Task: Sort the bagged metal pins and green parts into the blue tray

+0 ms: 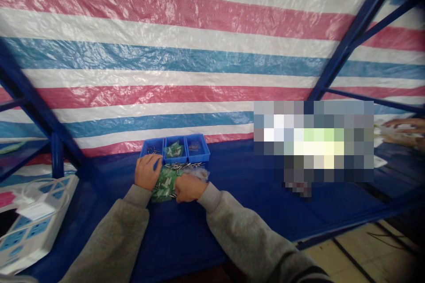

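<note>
My left hand [146, 171] rests with curled fingers at the front edge of a blue three-compartment tray [175, 147], beside a pile of small green circuit boards [164, 182] on the blue table [232, 212]. On the right side of that pile, my right hand [187, 187] is closed, pinching something small that I cannot make out. Several thin metal pins [186, 166] lie scattered between the tray and the boards. The tray's middle compartment holds green boards, and its left one holds pins. Both arms wear grey sleeves.
A white power strip [29, 225] with a plugged-in charger lies at the left. A striped red, white and blue tarp [186, 53] hangs behind on a blue metal frame [345, 48]. Another person's hands [403, 131] work at the far right. A blurred patch covers the table's right part.
</note>
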